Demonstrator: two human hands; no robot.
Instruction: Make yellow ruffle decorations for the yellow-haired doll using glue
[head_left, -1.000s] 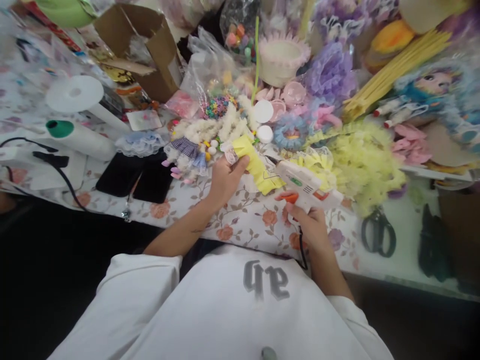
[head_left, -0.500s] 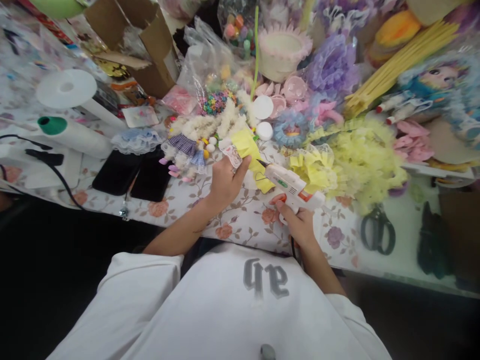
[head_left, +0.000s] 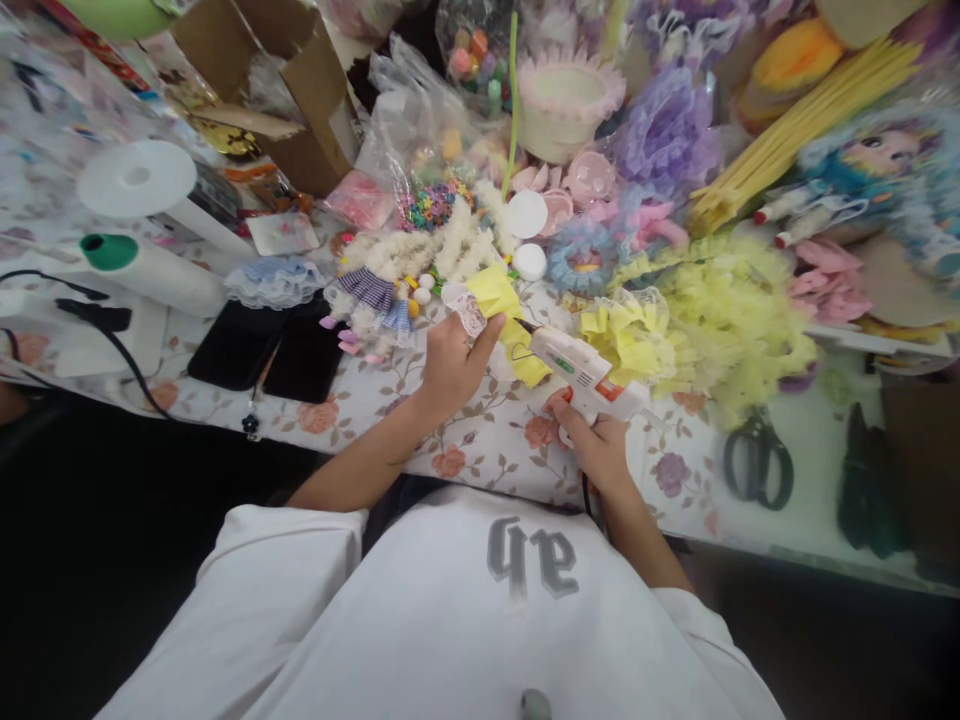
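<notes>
My left hand (head_left: 454, 366) is closed on a yellow ribbon (head_left: 493, 292) edged with white lace (head_left: 463, 305), thumb pressed against its lower side. In my right hand (head_left: 596, 440) is a white hot glue gun (head_left: 570, 362), gripped by the handle with a finger at the orange trigger. Its dark nozzle points left at the ribbon, close to my left thumb; whether it touches cannot be made out. Just right of the glue gun lies a gathered yellow ruffle (head_left: 630, 335) with a lace edge.
Pale yellow ruffled trim (head_left: 727, 320) is heaped to the right, with black-handled scissors (head_left: 757, 460) below it. Two dark phones (head_left: 304, 350) lie on the left. Behind my hands are small fluffy dolls (head_left: 375, 290), white discs (head_left: 527, 215), a pink-rimmed basket (head_left: 566, 105) and a cardboard box (head_left: 315, 110).
The glue gun's nozzle has come slightly lower and nearer my left thumb, against the yellow ribbon. Both hands keep the same grips, and the ribbon's upper end has shifted a little.
</notes>
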